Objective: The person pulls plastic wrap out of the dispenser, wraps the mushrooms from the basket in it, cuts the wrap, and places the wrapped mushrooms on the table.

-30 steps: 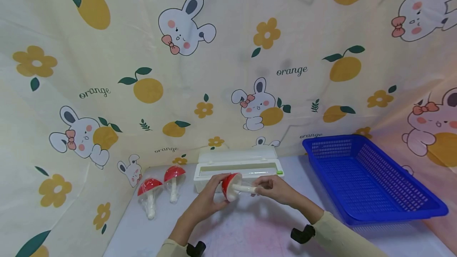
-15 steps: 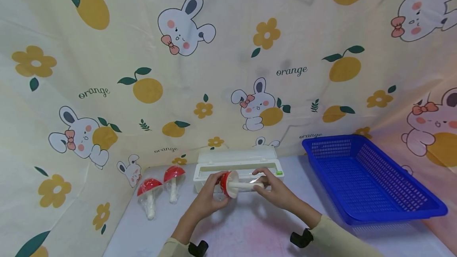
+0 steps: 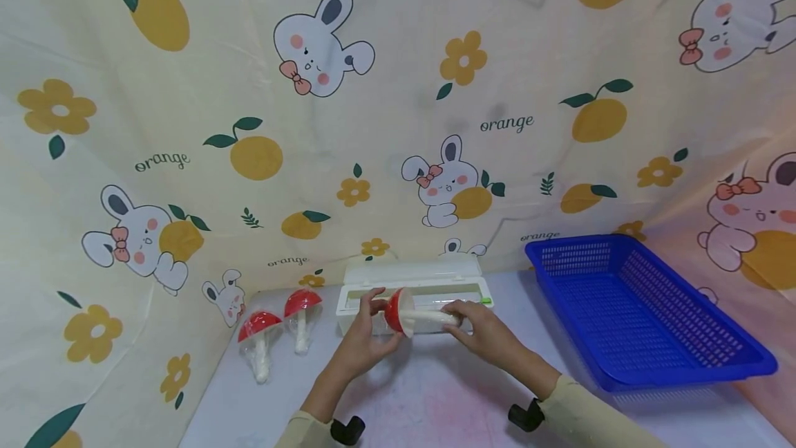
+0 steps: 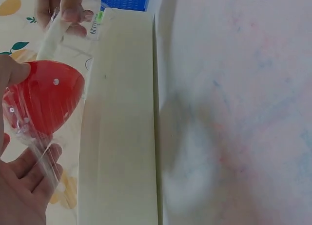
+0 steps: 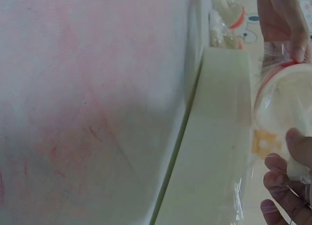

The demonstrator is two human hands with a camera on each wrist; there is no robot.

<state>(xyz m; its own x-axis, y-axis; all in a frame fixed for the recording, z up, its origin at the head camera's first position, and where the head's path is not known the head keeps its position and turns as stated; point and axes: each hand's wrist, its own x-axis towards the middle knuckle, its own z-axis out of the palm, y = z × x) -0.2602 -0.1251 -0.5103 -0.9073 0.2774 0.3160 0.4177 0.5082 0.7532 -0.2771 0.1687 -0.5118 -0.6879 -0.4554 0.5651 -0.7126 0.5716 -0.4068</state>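
A toy mushroom with a red, white-dotted cap [image 4: 51,95] and a white stem [image 3: 429,317] lies sideways between my hands, wrapped in clear plastic film. My left hand [image 3: 356,350] holds the cap, thumb and fingers on opposite sides, with film stretched along the fingers. My right hand [image 3: 491,337] pinches the end of the stem. Just behind the hands stands a long white cling film dispenser [image 4: 119,117] with its lid [image 3: 413,271] raised and a green slider [image 3: 486,301] at its right end.
On the left of the white table [image 3: 435,399] lie two film-wrapped toy mushrooms, one nearer [image 3: 261,329] and one farther [image 3: 302,304]. A blue plastic basket [image 3: 662,380] stands at the right. A printed cloth [image 3: 385,109] hangs behind and along the sides.
The mushroom has risen slightly and its cap has turned. My right fingers lifted half a second ago and are now back on the stem end. The left fingers have shifted around the cap.
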